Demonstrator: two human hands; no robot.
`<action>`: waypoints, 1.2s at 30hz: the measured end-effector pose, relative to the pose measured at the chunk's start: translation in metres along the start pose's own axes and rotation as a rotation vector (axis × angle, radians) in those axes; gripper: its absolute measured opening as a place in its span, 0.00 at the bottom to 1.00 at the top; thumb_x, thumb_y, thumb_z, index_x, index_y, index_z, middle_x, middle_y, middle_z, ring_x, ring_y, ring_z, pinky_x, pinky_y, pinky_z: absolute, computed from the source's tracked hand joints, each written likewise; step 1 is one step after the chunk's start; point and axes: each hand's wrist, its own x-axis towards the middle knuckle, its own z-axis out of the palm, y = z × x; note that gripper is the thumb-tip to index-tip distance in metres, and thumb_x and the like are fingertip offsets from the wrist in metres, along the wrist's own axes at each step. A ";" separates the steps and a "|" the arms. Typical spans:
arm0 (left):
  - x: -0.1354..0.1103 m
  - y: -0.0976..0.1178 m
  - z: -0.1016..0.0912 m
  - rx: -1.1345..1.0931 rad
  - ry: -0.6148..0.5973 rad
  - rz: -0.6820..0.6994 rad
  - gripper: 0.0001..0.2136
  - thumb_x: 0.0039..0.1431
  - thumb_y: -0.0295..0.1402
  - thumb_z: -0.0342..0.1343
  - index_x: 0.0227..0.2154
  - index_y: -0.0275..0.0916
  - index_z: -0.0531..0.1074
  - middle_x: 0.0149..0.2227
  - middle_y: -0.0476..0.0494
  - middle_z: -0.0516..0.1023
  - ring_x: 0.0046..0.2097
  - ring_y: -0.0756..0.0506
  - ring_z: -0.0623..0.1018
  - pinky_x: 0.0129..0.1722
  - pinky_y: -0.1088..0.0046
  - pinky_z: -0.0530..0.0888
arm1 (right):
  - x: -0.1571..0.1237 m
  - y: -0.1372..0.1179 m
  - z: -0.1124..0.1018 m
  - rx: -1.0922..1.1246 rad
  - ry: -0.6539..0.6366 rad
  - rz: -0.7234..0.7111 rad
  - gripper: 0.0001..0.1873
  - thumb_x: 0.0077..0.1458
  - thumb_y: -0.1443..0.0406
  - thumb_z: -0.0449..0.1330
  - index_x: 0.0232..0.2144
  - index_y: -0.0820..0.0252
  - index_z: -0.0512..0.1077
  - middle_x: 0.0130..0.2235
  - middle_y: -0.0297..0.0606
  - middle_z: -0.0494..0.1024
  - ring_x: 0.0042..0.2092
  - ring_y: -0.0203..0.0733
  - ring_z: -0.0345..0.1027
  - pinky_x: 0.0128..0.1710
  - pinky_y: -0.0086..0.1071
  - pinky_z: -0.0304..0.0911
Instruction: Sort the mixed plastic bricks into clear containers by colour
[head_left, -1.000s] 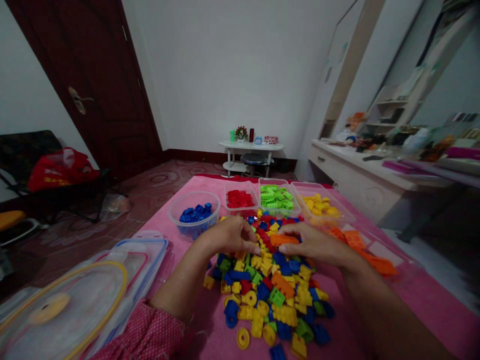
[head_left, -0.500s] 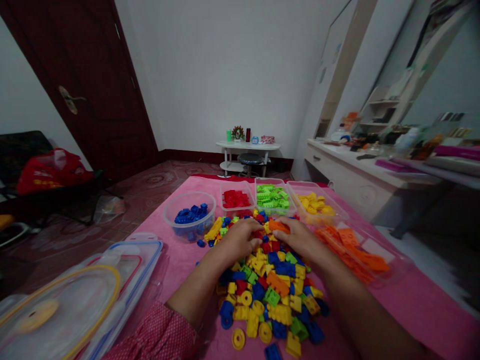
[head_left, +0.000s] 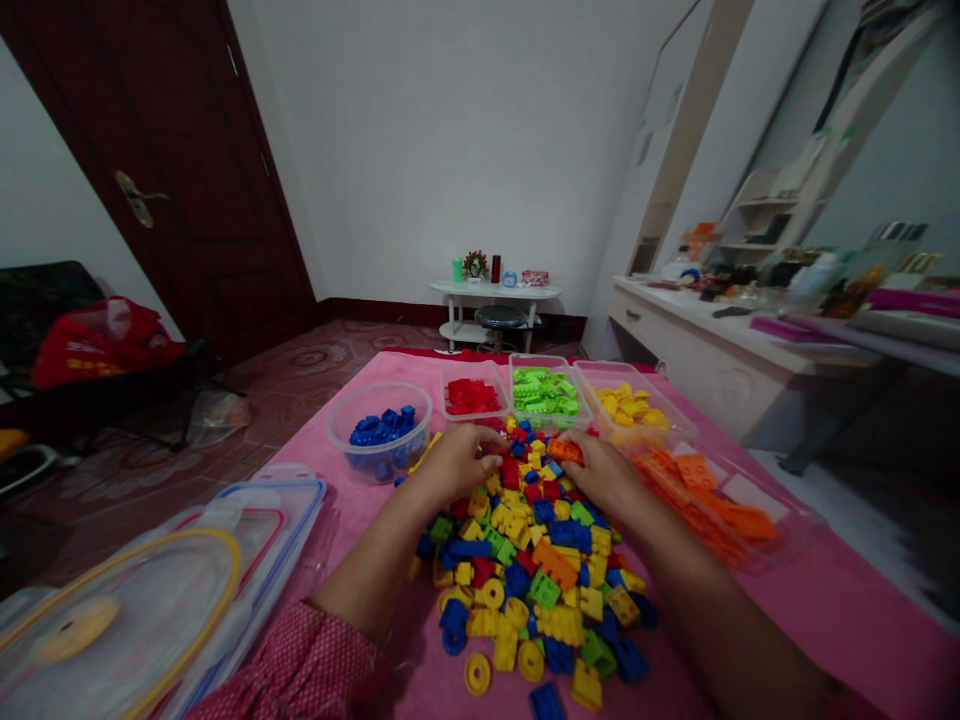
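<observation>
A mixed heap of toy building bricks (head_left: 551, 570) in yellow, blue, red, green and orange lies on the pink cloth. My right hand (head_left: 602, 468) pinches an orange brick (head_left: 565, 451) at the far part of the heap. Over the heap's far left side is my left hand (head_left: 459, 462), its thumb and fingers apart with no brick visible between them. Near its fingertips lies a red brick (head_left: 509, 472). To the right of my right forearm stands a clear box of orange bricks (head_left: 795, 540).
Behind the heap are a round tub of blue bricks (head_left: 336, 440) and clear boxes of red (head_left: 450, 378), green (head_left: 517, 366) and yellow bricks (head_left: 686, 432). Stacked lids (head_left: 172, 590) lie at the left. A white dresser (head_left: 697, 350) stands to the right.
My left hand has moved left, away from the middle of the heap, uncovering bricks there. My right hand has shifted slightly right, still with the orange brick.
</observation>
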 end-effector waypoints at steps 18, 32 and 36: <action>-0.006 0.012 -0.007 0.576 -0.086 -0.239 0.12 0.53 0.29 0.50 0.39 0.41 0.75 0.42 0.38 0.77 0.46 0.41 0.76 0.44 0.69 0.70 | -0.004 -0.014 -0.001 0.237 -0.117 -0.061 0.07 0.42 0.71 0.57 0.28 0.60 0.70 0.31 0.34 0.76 0.36 0.42 0.69 0.34 0.29 0.59; -0.004 0.003 -0.006 0.556 -0.082 -0.210 0.16 0.51 0.28 0.49 0.42 0.43 0.75 0.43 0.40 0.78 0.46 0.41 0.76 0.43 0.69 0.70 | -0.006 -0.028 -0.022 1.746 0.052 0.370 0.10 0.48 0.72 0.57 0.36 0.61 0.69 0.35 0.40 0.79 0.36 0.39 0.74 0.31 0.29 0.72; -0.005 0.005 -0.007 0.544 -0.107 -0.210 0.13 0.53 0.31 0.50 0.38 0.43 0.76 0.42 0.41 0.78 0.45 0.42 0.76 0.41 0.70 0.70 | -0.002 -0.014 -0.054 1.902 0.320 0.293 0.08 0.53 0.67 0.52 0.35 0.61 0.69 0.38 0.43 0.78 0.45 0.44 0.72 0.39 0.38 0.72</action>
